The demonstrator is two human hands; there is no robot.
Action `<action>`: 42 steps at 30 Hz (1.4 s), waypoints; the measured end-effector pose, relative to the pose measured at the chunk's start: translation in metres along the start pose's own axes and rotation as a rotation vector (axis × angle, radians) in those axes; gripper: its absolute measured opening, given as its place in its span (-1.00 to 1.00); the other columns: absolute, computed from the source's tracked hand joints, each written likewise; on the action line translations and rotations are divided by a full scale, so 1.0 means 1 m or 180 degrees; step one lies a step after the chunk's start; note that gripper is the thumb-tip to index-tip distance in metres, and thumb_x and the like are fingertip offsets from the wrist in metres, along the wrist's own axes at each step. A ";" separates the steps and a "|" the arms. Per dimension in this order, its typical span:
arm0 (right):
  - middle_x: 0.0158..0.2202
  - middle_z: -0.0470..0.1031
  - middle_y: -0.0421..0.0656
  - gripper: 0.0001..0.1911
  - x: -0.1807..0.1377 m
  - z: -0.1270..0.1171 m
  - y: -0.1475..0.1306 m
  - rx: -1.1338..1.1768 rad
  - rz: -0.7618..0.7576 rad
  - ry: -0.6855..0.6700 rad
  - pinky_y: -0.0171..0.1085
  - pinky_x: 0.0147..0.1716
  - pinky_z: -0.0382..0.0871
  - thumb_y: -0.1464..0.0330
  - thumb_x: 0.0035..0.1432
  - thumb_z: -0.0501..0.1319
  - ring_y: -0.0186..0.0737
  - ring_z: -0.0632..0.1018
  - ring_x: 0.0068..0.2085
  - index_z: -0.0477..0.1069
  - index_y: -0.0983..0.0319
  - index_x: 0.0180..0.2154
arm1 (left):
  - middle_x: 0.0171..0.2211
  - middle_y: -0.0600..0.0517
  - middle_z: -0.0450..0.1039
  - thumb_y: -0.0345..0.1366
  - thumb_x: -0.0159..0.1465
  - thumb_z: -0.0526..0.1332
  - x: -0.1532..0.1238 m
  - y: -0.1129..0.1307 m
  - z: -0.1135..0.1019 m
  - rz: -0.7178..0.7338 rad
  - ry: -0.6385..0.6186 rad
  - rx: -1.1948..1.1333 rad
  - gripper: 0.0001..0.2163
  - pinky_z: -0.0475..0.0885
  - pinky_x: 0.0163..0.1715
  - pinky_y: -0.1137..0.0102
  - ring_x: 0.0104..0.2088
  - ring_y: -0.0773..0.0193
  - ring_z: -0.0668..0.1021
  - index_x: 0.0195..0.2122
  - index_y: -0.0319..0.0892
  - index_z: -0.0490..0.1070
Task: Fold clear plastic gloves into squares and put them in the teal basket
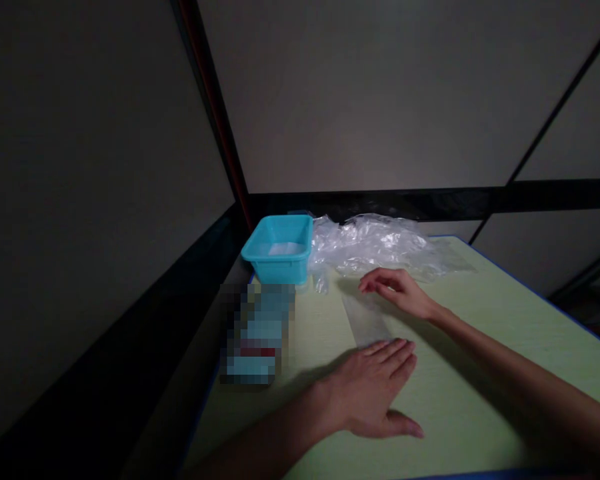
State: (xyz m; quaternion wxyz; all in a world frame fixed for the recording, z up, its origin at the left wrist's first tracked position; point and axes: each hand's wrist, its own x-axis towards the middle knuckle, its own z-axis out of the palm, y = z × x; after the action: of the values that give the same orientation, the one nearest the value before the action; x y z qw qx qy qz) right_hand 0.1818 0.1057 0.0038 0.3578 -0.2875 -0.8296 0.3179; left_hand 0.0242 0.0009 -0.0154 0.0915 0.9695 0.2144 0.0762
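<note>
My left hand (375, 390) lies palm down at the near end of a thin transparent plastic bag (367, 323). Its fingers are stretched out and its thumb points to the right. Above the far end of that bag is my right hand (397, 291), its fingers loosely bent and the thumb apart, with nothing visible in it. The bag lies flat on the pale green table (460, 380); its near edge is partly hidden by my left hand.
A turquoise plastic basket (283, 270) with something white inside stands at the back left. Beside it spreads a heap of crumpled transparent plastic bags (375, 243). A pixelated light-blue object (263, 333) lies along the left edge. Walls border the table behind and at left.
</note>
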 end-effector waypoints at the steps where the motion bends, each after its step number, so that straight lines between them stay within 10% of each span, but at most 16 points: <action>1: -0.33 0.49 -0.07 -0.79 -0.010 -0.001 -0.005 0.0290 0.0103 -0.0212 -0.22 -0.28 0.40 0.36 0.17 0.01 -0.22 0.51 -0.29 0.38 0.30 -0.27 | 0.24 -0.26 -0.10 0.11 0.24 -0.09 0.000 0.000 0.000 -0.0007 -0.0020 -0.0007 -0.28 -0.14 0.20 0.35 0.24 0.14 -0.03 0.18 -0.48 -0.04; 9: -0.31 0.48 -0.06 -0.78 -0.056 0.006 0.005 0.0658 0.0711 -0.0475 -0.27 -0.30 0.37 0.38 0.20 0.01 -0.26 0.50 -0.27 0.38 0.32 -0.25 | 0.24 -0.23 -0.06 0.12 0.23 -0.08 0.000 0.000 -0.001 -0.0080 -0.0051 -0.0114 -0.28 -0.11 0.20 0.32 0.24 0.13 -0.01 0.19 -0.44 -0.04; 29: -0.37 0.50 -0.10 -0.80 -0.058 0.008 0.011 0.0294 0.0288 -0.0440 -0.32 -0.35 0.38 0.48 0.16 0.03 -0.29 0.52 -0.33 0.40 0.32 -0.25 | 0.23 -0.18 -0.04 -0.08 0.26 0.05 0.000 -0.003 0.001 0.0586 -0.0063 -0.0268 -0.44 -0.02 0.19 0.31 0.22 0.14 0.06 0.17 -0.35 0.03; 33: -0.37 0.51 -0.09 -0.82 -0.060 0.005 0.007 0.0100 -0.0107 -0.0148 -0.33 -0.36 0.39 0.49 0.15 0.06 -0.29 0.52 -0.34 0.42 0.31 -0.27 | 0.06 -0.16 0.31 -0.20 0.25 0.06 -0.004 -0.012 0.000 0.0797 0.0652 -0.0190 -0.66 0.19 0.10 0.32 0.07 0.16 0.35 -0.03 -0.32 0.29; 38: -0.31 0.47 -0.05 -0.86 -0.065 -0.012 -0.005 -0.0433 -0.0860 -0.0290 -0.30 -0.30 0.36 0.45 0.16 0.13 -0.27 0.47 -0.27 0.45 0.29 -0.28 | -0.31 -0.09 0.51 -0.40 0.19 0.06 -0.020 -0.047 -0.011 -0.0094 0.1789 0.0081 -0.85 0.43 -0.25 0.29 -0.30 0.22 0.52 -0.30 -0.23 0.40; 42: -0.36 0.42 -0.08 -0.82 -0.069 -0.025 -0.015 -0.0938 -0.0860 -0.0857 -0.31 -0.33 0.31 0.37 0.17 0.13 -0.28 0.44 -0.30 0.48 0.28 -0.28 | -0.31 -0.07 0.49 -0.41 0.16 0.09 -0.027 -0.063 -0.016 -0.0555 0.1759 0.0215 -0.87 0.43 -0.25 0.28 -0.28 0.20 0.51 -0.32 -0.21 0.40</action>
State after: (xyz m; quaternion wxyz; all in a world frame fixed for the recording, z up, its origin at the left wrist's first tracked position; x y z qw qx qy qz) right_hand 0.2374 0.0550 -0.0001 0.2373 -0.1780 -0.9382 0.1782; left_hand -0.0282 0.0482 -0.0159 0.0035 0.8924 0.3162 0.3220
